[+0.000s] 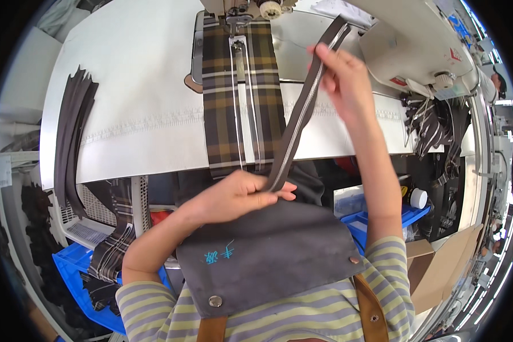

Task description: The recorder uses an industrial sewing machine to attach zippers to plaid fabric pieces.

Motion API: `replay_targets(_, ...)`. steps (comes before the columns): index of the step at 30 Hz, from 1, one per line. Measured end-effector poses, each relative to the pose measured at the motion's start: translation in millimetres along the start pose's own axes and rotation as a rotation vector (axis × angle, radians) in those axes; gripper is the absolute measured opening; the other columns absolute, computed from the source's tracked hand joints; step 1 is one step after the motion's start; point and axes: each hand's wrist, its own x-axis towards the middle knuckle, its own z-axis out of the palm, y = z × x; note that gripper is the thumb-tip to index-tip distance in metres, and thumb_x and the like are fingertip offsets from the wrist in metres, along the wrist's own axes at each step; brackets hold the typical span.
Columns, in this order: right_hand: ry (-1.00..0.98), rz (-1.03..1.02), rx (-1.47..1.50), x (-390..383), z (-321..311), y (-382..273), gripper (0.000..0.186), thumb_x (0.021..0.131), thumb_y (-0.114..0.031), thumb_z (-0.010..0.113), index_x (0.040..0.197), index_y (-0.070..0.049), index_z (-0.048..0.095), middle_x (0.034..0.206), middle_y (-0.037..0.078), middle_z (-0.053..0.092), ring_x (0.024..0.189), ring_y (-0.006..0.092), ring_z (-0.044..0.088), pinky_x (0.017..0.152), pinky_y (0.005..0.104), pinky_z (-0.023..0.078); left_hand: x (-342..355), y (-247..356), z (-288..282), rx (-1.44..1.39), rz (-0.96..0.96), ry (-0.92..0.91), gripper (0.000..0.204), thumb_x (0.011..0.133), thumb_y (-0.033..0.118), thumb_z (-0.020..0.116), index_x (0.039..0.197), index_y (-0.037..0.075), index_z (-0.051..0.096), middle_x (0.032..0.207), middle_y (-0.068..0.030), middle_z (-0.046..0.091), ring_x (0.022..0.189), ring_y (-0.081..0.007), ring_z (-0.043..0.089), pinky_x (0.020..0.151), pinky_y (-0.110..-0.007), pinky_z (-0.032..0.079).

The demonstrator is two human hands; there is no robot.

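A dark brown zipper with silver teeth is stretched slantwise between my hands. Its lower end is pinched in my left hand, just off the table's front edge. My right hand grips it near the upper end, over the right part of the table. To the left of the zipper, a brown plaid fabric strip runs from under the sewing machine's needle area down over the table edge. Two pale lines and a narrow opening run down the middle of the strip.
A bundle of dark zippers hangs over the table's left edge. More dark zippers lie in a heap at the right. Below stand a white basket, a blue crate with plaid pieces, and a blue tray with a white-capped bottle.
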Motion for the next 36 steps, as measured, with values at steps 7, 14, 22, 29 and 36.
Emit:
replay_targets(7,-0.379,0.280,-0.123,-44.5,20.5,21.0,0.023,0.092,-0.013,0.062,0.110,-0.001,0.067,0.080,0.006,0.070,0.051,0.0039,0.052,0.049,0.0188,0.042,0.4,15.3,4.9,-0.590,0.116,0.299,0.037,0.101,0.020,0.046,0.130,-0.004,0.047,0.103,-0.0176,0.068,0.098,-0.0241,0.066,0.091,-0.036,0.050)
replay_targets(14,-0.435,-0.584,-0.844,-41.7,11.6,27.2,0.044,0.080,0.006,0.063,0.122,-0.005,0.060,0.103,0.010,0.070,0.077,0.0169,0.064,0.069,0.0263,0.053,-8.0,34.6,-7.7,-0.730,0.011,0.174,0.039,0.102,0.021,0.044,0.133,-0.003,0.043,0.105,-0.0190,0.067,0.100,-0.0258,0.066,0.091,-0.037,0.050)
replay_targets(22,-0.405,-0.807,-0.775,13.8,31.4,20.0,0.022,0.076,0.008,0.066,0.097,0.000,0.067,0.094,0.014,0.069,0.080,0.0248,0.069,0.069,0.0281,0.056,-3.7,83.7,-72.0,0.133,0.080,-0.065,0.024,0.095,0.014,0.054,0.114,0.000,0.062,0.108,-0.0147,0.068,0.102,-0.0185,0.065,0.088,-0.029,0.050)
replay_targets(29,-0.431,-0.840,-0.715,64.9,37.0,42.6,0.021,0.078,0.008,0.064,0.097,-0.001,0.067,0.103,0.010,0.069,0.087,0.0222,0.068,0.076,0.0280,0.054,41.5,49.8,-161.6,1.107,0.380,0.719,0.018,0.081,0.006,0.067,0.099,0.003,0.071,0.111,-0.0079,0.067,0.094,-0.0227,0.064,0.081,-0.031,0.051)
replay_targets(36,-0.417,-0.969,-1.104,65.8,23.0,57.0,0.026,0.074,0.006,0.067,0.098,-0.004,0.066,0.106,0.007,0.066,0.081,0.0216,0.067,0.066,0.0276,0.054,51.7,22.5,-159.9,1.456,0.633,0.899,0.023,0.079,0.015,0.070,0.100,0.007,0.069,0.106,-0.0011,0.065,0.095,-0.0195,0.061,0.098,-0.044,0.040)
